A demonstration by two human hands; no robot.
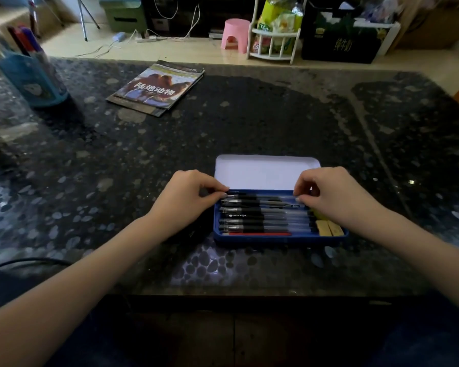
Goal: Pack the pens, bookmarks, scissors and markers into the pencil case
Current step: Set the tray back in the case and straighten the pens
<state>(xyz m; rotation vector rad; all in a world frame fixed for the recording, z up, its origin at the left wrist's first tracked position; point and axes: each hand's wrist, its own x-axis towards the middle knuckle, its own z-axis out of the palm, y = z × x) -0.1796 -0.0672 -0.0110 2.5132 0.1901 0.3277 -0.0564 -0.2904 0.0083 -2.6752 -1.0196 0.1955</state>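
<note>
A blue metal pencil case (276, 238) lies open on the dark table, its white-lined lid (265, 170) folded back. Several black-grip pens (260, 215) lie side by side in the tray, with a red pencil (260, 234) along the near wall and two yellowish erasers (329, 228) at the right end. My left hand (186, 194) pinches the left end of the farthest pen (263, 196). My right hand (331, 192) pinches that pen's right end. The pen rests at the tray's far edge.
A magazine (157, 87) lies at the back left of the table. A blue pen holder (35, 75) with markers stands at the far left. A black cable (32, 260) runs along the near left edge. Beyond the table are a pink stool (235, 33) and a white rack (276, 35).
</note>
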